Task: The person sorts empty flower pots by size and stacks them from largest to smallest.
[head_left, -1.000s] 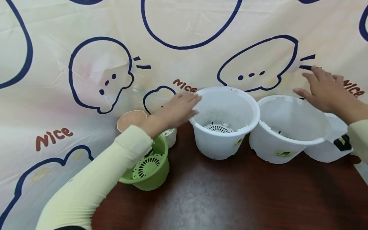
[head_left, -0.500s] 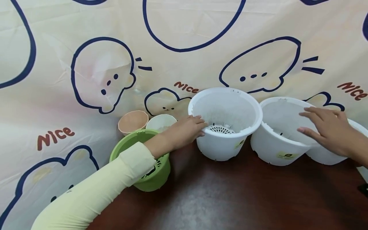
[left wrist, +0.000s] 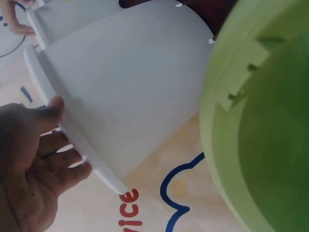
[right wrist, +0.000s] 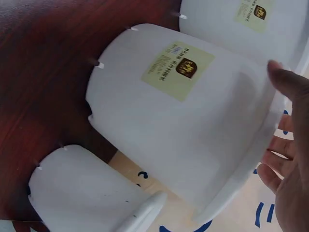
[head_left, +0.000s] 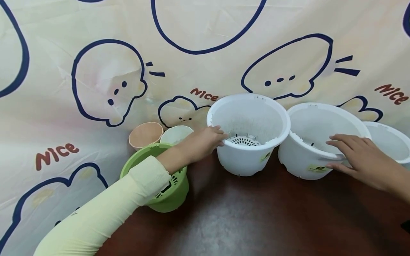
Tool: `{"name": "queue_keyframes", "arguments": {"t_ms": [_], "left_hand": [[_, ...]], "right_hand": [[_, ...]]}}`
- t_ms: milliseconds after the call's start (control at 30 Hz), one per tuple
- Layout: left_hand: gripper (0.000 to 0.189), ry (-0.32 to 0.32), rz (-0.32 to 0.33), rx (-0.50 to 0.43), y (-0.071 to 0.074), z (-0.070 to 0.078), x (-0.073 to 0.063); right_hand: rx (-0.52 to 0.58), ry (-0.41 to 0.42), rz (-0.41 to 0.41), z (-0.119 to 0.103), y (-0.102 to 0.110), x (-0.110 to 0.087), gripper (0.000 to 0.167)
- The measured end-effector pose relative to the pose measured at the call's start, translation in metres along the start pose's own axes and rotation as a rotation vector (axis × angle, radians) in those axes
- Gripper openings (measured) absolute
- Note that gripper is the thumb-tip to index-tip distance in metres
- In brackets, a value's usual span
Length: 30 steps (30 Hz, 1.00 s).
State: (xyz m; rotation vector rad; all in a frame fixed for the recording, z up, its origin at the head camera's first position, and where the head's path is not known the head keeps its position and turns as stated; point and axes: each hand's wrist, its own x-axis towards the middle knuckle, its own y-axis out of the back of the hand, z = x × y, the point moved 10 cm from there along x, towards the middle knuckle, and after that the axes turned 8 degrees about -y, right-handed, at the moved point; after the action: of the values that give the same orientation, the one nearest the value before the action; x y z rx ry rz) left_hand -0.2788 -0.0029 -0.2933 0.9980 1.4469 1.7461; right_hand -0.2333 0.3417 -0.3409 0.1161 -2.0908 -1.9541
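Observation:
My left hand [head_left: 205, 142] grips the near left rim of the middle white plant pot [head_left: 240, 161], thumb outside and fingers over the edge. The left wrist view shows that thumb on the rim of the white plant pot [left wrist: 116, 87]. My right hand [head_left: 362, 158] straddles the rim of the second white plant pot [head_left: 298, 160]. Its fingers extend over the opening and the thumb lies outside, spread apart from them. In the right wrist view this hand [right wrist: 292, 145] is right at the rim of the labelled pot [right wrist: 193, 130].
A green plant pot [head_left: 173, 199] stands under my left forearm. Behind it are a small peach pot [head_left: 145, 134] and a small pale pot [head_left: 176, 133]. Another white pot [head_left: 389, 142] stands at the far right. A printed cloth [head_left: 198, 71] hangs behind the dark wooden table [head_left: 256, 220].
My left hand has come down from above the pots onto the middle pot's rim. My right hand has lowered from near the cloth to the second pot's rim.

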Motion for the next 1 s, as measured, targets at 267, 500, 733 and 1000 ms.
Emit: {"name": "queue_keyframes", "arguments": {"t_ms": [267,500,733,1000], "left_hand": [[0.029,-0.02,0.066,0.015,0.008,-0.003,-0.003],[0.027,-0.008,0.057,-0.007,0.005,-0.004,-0.004],[0.031,-0.001,0.034,-0.057,0.005,-0.006,-0.002],[0.031,0.006,0.022,-0.054,0.006,-0.004,-0.003]], "right_hand": [[-0.062,0.157,0.177,-0.014,0.013,-0.005,0.05],[-0.077,0.181,0.228,-0.017,0.011,-0.01,0.046],[-0.093,0.22,0.252,-0.02,0.008,-0.008,0.042],[-0.112,0.193,0.226,-0.021,0.004,-0.004,0.036]]}}
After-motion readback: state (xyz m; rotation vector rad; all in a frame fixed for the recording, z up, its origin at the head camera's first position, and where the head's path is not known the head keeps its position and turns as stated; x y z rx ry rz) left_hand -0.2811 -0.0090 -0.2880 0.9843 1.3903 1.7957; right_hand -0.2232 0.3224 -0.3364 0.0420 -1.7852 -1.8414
